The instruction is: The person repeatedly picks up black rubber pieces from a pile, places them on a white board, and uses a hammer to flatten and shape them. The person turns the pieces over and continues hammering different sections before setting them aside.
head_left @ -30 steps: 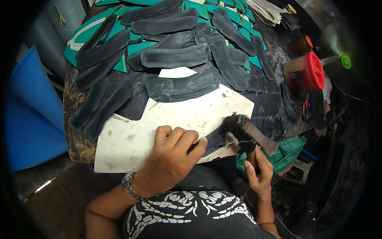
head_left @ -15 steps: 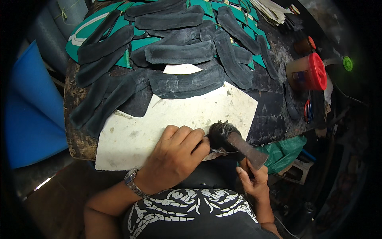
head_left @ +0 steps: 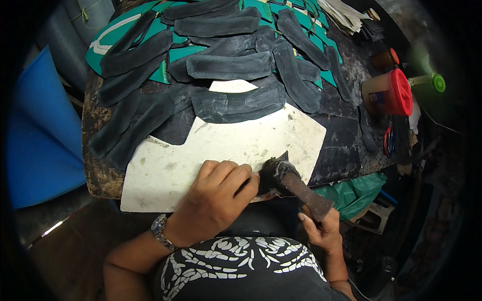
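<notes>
My left hand (head_left: 216, 198) presses a small dark piece (head_left: 264, 173) flat on the white board (head_left: 221, 145) at the table's near edge, fingers curled over it. My right hand (head_left: 321, 228) grips the worn brown handle of a glue brush (head_left: 287, 179). The brush's dark, matted head rests on the piece right beside my left fingertips. Most of the piece is hidden under my fingers and the brush head.
Several long dark strips (head_left: 236, 65) lie spread over green sheets (head_left: 181, 50) across the far half of the table. A tub with a red lid (head_left: 389, 93) stands at the right, scissors (head_left: 389, 140) near it. A blue panel (head_left: 37, 135) stands to the left.
The brush head has moved left along the board's near edge toward my left fingertips. My left hand has stayed pressed on the dark piece.
</notes>
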Motion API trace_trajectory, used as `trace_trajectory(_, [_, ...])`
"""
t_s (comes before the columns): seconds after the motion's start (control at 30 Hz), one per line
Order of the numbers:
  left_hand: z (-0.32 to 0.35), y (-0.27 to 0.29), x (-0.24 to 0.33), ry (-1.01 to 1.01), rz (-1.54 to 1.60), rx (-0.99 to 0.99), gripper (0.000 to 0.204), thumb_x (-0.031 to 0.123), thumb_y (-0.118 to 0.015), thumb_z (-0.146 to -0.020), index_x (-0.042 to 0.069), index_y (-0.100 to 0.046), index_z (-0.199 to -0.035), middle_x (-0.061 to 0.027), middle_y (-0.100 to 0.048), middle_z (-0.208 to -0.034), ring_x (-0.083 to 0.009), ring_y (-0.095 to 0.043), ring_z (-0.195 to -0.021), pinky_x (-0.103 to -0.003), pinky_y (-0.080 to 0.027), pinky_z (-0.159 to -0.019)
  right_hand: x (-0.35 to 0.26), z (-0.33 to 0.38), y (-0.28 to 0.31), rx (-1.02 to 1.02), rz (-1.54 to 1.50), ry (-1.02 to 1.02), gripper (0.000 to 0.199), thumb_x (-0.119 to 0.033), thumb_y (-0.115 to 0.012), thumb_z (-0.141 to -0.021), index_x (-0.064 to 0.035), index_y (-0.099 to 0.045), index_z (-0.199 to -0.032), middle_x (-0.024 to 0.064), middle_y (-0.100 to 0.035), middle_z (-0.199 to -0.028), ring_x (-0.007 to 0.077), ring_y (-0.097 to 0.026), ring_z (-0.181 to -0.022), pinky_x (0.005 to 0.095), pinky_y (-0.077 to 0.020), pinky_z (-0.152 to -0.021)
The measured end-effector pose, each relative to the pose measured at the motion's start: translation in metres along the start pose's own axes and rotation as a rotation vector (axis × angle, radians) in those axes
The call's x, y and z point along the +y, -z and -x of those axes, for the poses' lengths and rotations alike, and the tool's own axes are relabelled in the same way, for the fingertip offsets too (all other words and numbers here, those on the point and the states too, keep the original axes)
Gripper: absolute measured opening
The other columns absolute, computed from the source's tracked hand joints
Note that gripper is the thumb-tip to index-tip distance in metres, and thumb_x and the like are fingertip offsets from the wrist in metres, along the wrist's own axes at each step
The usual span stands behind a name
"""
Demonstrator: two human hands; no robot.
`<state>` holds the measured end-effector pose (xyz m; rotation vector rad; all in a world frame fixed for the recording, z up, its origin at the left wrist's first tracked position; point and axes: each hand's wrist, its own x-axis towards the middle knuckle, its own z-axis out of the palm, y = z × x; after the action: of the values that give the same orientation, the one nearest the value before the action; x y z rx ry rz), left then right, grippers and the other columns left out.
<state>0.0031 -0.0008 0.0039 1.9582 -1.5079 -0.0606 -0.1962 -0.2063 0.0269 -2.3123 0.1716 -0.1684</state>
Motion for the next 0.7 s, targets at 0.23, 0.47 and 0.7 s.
trace_trajectory(0.23, [0.001, 0.003, 0.002, 0.023, 0.034, -0.036, 0.028, 0.003, -0.071, -0.084, -0.002, -0.068, -0.111, -0.0092, -0.062, -0.102, -0.0251, -0.06, -0.093, -0.04, -0.044, -0.081, -0.009, -0.002, 0.001, 0.033, 0.031, 0.009, 0.047, 0.006, -0.067, -0.079, 0.0075, -0.063, -0.125, 0.0184, -0.065, -0.091, 0.0247, -0.061, -0.064, 0.0323, -0.0486, -0.059])
trace_trajectory(0.47, [0.007, 0.006, 0.0, 0.043, 0.01, -0.01, 0.017, 0.009, -0.067, -0.083, 0.002, -0.068, -0.098, -0.0052, -0.059, -0.092, -0.0177, -0.056, -0.083, -0.032, -0.043, -0.073, -0.004, -0.004, -0.003, 0.094, 0.074, 0.007, 0.036, 0.003, -0.073, -0.081, 0.0054, -0.067, -0.117, 0.0186, -0.068, -0.096, 0.03, -0.068, -0.075, 0.0335, -0.0521, -0.067])
trace_trajectory(0.7, [0.011, -0.005, 0.0, -0.203, -0.197, 0.113, 0.016, 0.01, -0.068, -0.082, 0.004, -0.07, -0.096, -0.0036, -0.062, -0.092, -0.0154, -0.057, -0.081, -0.029, -0.041, -0.069, -0.003, 0.002, -0.004, 0.105, 0.048, -0.11, 0.026, 0.002, -0.076, -0.081, 0.0015, -0.071, -0.106, 0.0154, -0.07, -0.093, 0.0283, -0.068, -0.075, 0.0334, -0.052, -0.067])
